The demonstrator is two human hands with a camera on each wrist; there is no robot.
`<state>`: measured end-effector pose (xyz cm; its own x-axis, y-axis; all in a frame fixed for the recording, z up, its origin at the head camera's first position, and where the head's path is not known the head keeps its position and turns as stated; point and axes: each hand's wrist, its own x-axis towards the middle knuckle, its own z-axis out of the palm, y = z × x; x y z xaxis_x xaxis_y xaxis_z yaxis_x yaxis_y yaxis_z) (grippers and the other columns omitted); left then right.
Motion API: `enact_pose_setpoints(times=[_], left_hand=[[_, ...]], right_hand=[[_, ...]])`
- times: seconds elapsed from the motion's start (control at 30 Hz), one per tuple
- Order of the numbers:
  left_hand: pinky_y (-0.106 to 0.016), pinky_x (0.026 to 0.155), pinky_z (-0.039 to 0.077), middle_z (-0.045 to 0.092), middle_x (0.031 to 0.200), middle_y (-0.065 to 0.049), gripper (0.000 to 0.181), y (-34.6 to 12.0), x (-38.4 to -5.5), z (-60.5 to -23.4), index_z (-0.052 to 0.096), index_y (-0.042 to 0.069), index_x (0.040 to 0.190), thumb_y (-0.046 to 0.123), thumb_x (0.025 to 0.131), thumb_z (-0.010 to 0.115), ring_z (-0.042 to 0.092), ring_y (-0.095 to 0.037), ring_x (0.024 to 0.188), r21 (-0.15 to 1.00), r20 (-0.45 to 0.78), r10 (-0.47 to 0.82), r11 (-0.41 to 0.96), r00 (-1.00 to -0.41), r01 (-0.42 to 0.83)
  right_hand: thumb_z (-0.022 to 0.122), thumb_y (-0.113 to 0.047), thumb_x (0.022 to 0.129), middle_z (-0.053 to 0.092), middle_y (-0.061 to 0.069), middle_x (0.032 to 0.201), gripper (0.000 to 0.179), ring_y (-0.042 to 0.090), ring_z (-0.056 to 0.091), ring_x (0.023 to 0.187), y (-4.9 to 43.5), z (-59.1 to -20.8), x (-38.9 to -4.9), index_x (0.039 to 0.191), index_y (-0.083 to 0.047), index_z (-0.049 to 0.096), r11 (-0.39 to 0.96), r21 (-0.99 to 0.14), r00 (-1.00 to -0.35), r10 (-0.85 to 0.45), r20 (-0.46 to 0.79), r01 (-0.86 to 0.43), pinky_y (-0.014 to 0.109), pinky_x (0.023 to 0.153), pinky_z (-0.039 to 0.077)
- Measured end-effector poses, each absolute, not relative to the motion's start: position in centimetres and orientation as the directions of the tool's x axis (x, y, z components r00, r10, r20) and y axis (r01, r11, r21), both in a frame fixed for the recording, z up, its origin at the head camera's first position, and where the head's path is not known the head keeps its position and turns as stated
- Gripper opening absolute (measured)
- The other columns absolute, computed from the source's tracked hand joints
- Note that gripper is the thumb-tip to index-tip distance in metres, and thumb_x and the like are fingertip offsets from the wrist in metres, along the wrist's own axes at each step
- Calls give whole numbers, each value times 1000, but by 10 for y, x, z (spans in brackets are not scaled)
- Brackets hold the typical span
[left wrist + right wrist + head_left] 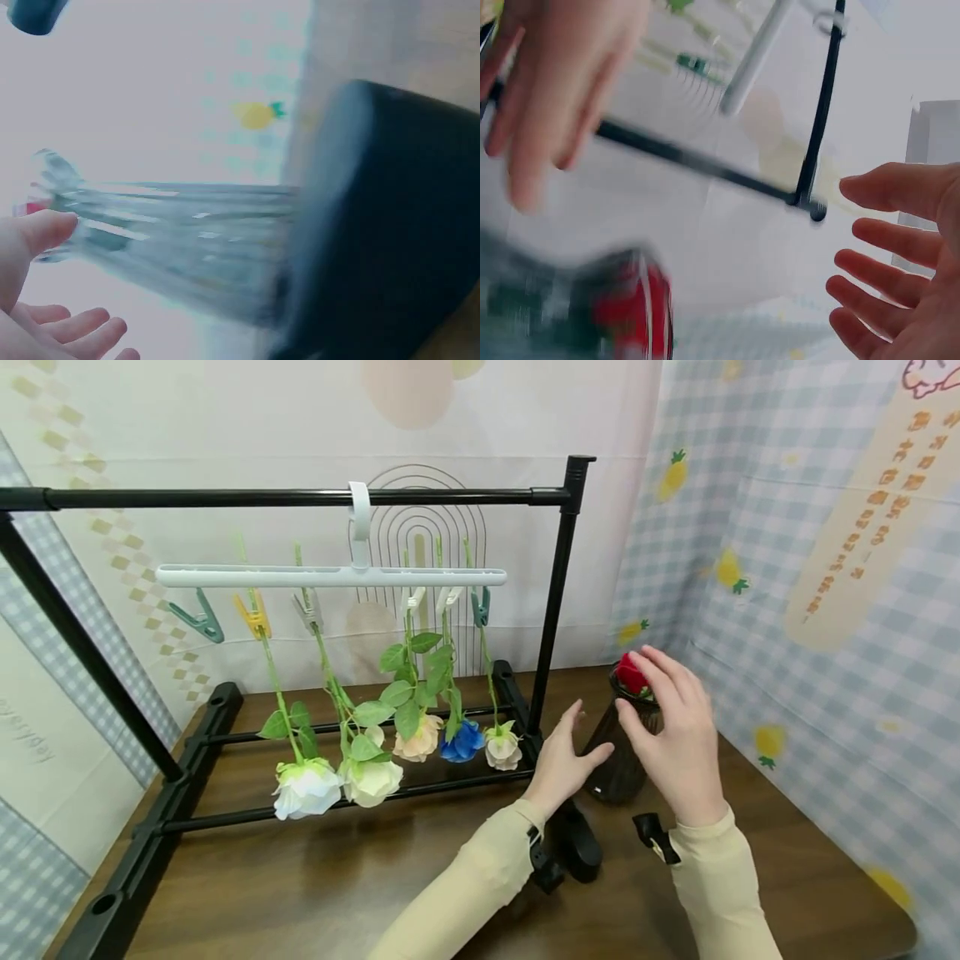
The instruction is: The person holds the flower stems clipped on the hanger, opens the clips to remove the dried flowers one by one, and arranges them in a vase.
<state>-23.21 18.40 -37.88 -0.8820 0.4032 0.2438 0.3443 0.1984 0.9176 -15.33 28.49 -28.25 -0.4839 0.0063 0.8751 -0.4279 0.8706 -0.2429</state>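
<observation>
A dark, ribbed glass vase [618, 768] stands on the table at the right, with a red rose [630, 675] showing at its mouth. To the left of the vase is my left hand [562, 760], its thumb and fingers spread. In the left wrist view that thumb overlaps the neck of the clear-looking vase [195, 232]; contact cannot be told. My right hand [678, 735] is raised at the vase's right, fingers extended close to the rose. The right wrist view shows this hand [907, 270] with nothing in it, apart from the blurred red rose [634, 307].
A black rack [558, 593] carries a white hanger [330, 577]. Clips hold upside-down roses: white [307, 789], cream [371, 783], peach [418, 739], blue [462, 742] and a small pale one [502, 749]. One teal clip [202, 622] at the left holds no flower. The rack's foot [577, 843] lies near the vase.
</observation>
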Motion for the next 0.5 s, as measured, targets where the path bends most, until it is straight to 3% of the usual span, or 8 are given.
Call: enact_pose_setpoints(times=[0.23, 0.5], left_hand=[[-41, 102, 47, 61, 133, -6, 69, 135, -231, -353, 30, 15, 151, 32, 94, 63, 59, -22, 122, 904, 328, 331, 163, -885, 396], [-35, 90, 53, 72, 112, -5, 34, 47, -223, -311, 63, 14, 125, 30, 96, 60, 68, -19, 104, 836, 315, 366, 330, -876, 439]], right_hand=[[76, 4, 77, 53, 18, 139, 59, 39, 47, 127, 247, -283, -178, 132, -6, 58, 818, -141, -476, -176, 861, -557, 56, 101, 36], [75, -2, 81, 54, 17, 137, 51, 35, 49, 126, 203, -277, -205, 130, -6, 60, 762, -109, -472, -275, 838, -639, 58, 98, 38]])
